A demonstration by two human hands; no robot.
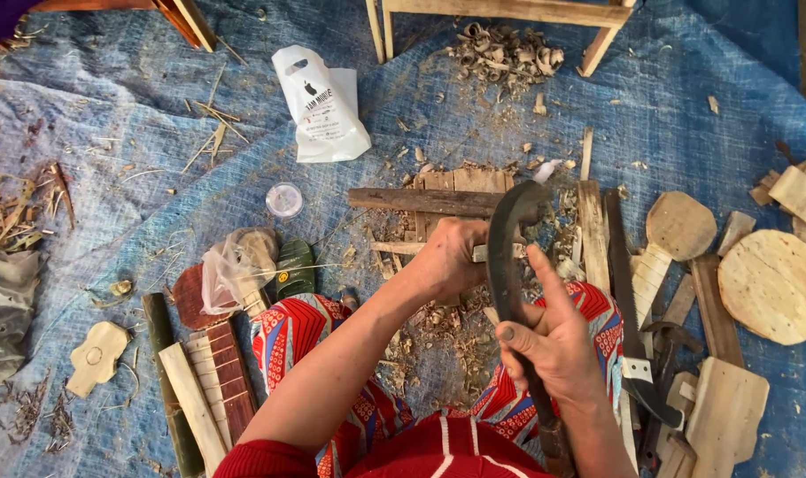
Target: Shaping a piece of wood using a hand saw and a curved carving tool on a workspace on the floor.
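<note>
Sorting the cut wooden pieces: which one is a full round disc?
The pale round disc at the far right; the other cutouts have handles or straight edges, such as the paddle-shaped piece beside it.

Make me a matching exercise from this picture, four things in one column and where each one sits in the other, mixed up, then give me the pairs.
Things:
1. white plastic bag
2. round wooden disc
3. curved dark blade
4. pile of wood shavings

Places:
A. far right on the blue tarp
B. held in the right hand, beside the left hand
C. top centre, under a wooden frame
D. upper left of centre, lying flat

Pairs: 1-D, 2-A, 3-B, 4-C
</note>
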